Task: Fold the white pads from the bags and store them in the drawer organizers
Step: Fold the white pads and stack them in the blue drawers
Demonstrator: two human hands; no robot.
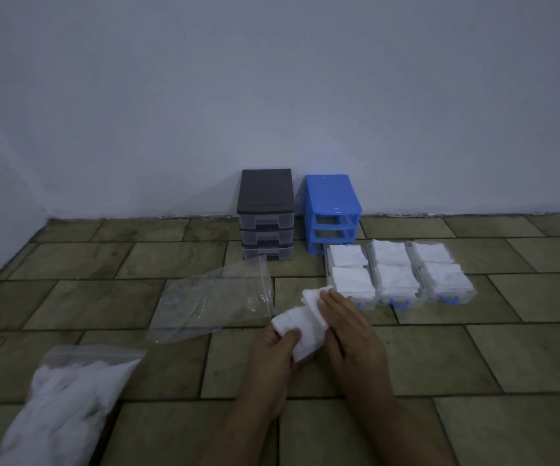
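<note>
Both hands hold a white pad point(307, 326) above the tiled floor. My left hand point(273, 351) grips its lower left end, thumb on top. My right hand point(349, 331) holds its upper right part, fingers over the pad. Three clear drawers point(399, 274) with blue handles lie side by side on the floor at the right, packed with folded white pads. They sit just beyond my right hand. An empty clear bag point(214, 297) lies to the left of the pad. A second bag point(66, 398) holding white pads lies at the lower left.
A grey drawer organizer point(266, 213) with its three clear drawers in place stands against the wall. Beside it stands a blue organizer frame point(332, 213) with its slots empty. The floor is brown tile, and the room is dim.
</note>
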